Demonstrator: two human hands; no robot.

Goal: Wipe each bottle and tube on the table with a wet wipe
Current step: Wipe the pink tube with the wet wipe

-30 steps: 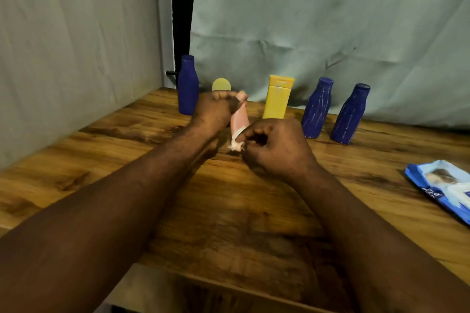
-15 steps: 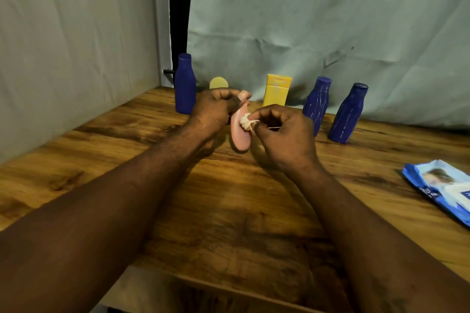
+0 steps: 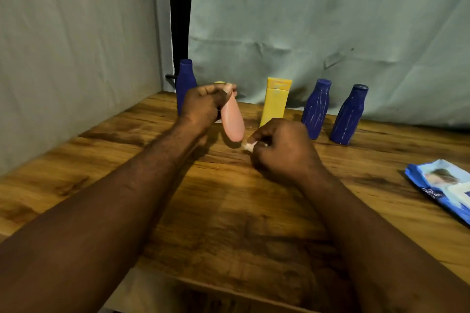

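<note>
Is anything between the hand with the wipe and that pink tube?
Nothing visible. The right hand, pinching a crumpled white wet wipe, sits beside the lower end of the pink plastic tube held by the left hand.

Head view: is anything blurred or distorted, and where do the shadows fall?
Head view: the right hand and its wet wipe look slightly motion-blurred; the rightmost blue bottle leans, probably wide-angle distortion; a shadow lies on the table under the pink tube.
</note>
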